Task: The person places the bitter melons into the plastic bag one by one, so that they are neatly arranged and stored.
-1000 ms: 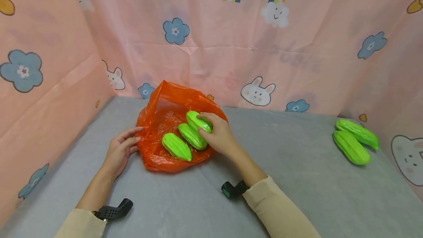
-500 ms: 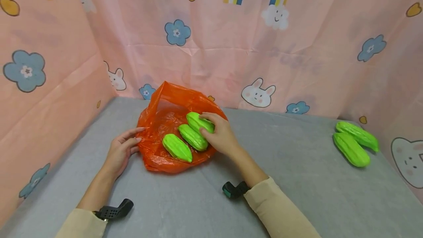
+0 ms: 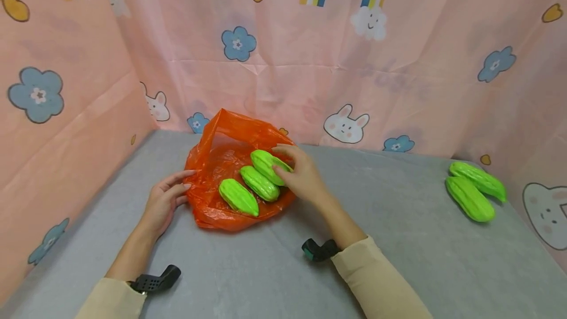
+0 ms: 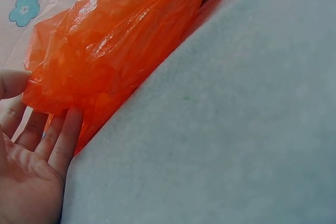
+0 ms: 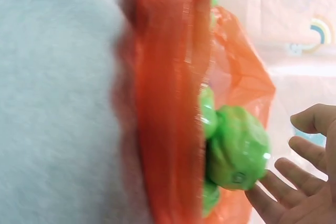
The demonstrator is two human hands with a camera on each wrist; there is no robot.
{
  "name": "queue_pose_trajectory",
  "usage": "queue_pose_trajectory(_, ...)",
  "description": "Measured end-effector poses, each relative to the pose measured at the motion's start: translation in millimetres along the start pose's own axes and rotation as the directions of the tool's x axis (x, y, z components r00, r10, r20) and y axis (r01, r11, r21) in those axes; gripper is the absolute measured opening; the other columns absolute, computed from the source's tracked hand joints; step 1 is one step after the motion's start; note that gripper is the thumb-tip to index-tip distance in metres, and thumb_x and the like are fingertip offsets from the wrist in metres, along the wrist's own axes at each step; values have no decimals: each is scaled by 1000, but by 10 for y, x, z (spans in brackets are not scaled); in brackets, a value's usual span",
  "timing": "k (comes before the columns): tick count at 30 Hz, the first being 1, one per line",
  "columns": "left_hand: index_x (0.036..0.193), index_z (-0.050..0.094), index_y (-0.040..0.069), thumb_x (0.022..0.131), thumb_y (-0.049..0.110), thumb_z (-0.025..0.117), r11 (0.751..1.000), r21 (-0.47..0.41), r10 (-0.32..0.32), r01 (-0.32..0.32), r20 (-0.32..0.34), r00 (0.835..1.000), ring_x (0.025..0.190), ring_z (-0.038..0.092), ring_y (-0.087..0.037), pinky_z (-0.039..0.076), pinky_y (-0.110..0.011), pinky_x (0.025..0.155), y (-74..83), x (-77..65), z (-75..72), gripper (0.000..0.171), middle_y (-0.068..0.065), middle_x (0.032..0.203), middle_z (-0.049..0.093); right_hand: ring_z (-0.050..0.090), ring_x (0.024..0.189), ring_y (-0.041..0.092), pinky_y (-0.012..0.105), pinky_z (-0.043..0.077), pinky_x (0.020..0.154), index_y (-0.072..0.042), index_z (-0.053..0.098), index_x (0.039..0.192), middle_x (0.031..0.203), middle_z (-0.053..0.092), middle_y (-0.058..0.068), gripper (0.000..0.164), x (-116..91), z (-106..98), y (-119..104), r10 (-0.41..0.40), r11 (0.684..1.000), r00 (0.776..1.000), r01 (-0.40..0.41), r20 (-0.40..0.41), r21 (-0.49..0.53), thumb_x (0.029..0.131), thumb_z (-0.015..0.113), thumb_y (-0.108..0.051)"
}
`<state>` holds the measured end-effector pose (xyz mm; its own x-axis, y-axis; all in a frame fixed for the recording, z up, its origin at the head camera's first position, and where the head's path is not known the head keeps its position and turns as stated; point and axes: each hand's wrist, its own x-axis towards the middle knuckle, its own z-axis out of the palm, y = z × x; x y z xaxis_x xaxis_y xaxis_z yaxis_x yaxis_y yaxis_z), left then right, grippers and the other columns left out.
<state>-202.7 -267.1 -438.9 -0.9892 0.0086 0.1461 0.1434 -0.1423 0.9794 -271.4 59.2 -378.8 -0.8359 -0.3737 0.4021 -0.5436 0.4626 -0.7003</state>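
Observation:
An orange-red plastic bag (image 3: pixel 208 161) lies with its mouth open towards me. Inside are three bright green, ridged gourds that look like bitter melons: one at the front (image 3: pixel 238 197), one in the middle (image 3: pixel 259 183) and one at the right (image 3: pixel 266 162). My left hand (image 3: pixel 161 203) pinches the bag's left rim, thumb on one side and fingers on the other; the left wrist view shows the film (image 4: pixel 100 51) between them. Beside the right gourd (image 5: pixel 239 148) is my right hand (image 3: pixel 305 176), its fingers spread and not wrapped round it.
Two more green gourds, a front one (image 3: pixel 470 199) and a back one (image 3: pixel 478 180), lie together at the far right of the grey cloth (image 3: pixel 398 230). A pink printed curtain (image 3: pixel 283 82) stands behind and at both sides.
My right hand has loosened from the right gourd and drawn slightly to the right, fingers opening. That gourd stays in the bag. The left hand keeps its hold on the rim.

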Motion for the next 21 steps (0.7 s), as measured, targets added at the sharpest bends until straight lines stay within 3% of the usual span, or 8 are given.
queue_pose_trajectory(5,120,70,20,104,11,51,1000,8,-11,11,-14,1000,93,66,-3,58,-19,79,4,1,2,26,12,117,66,57,132,32,52,45,112,-4,63,133,137,64,14,40,8,-119,-60,27,1000,999,-27,-20,9,95,67,-16)
queue_pose_trajectory(11,118,70,23,104,9,52,1000,10,-8,8,-12,1000,92,66,-3,58,-19,79,15,10,33,27,13,115,67,58,131,34,55,51,104,-5,64,132,138,62,15,41,-43,-301,-85,-7,999,999,8,-32,31,94,70,-19)
queue_pose_trajectory(21,122,69,20,104,10,52,1000,5,3,-3,-1,1000,94,66,-2,58,-18,80,7,5,-1,27,14,117,67,53,136,26,52,49,109,-11,59,140,145,59,9,51,-199,-626,-59,-31,999,999,32,35,-39,93,73,-27)
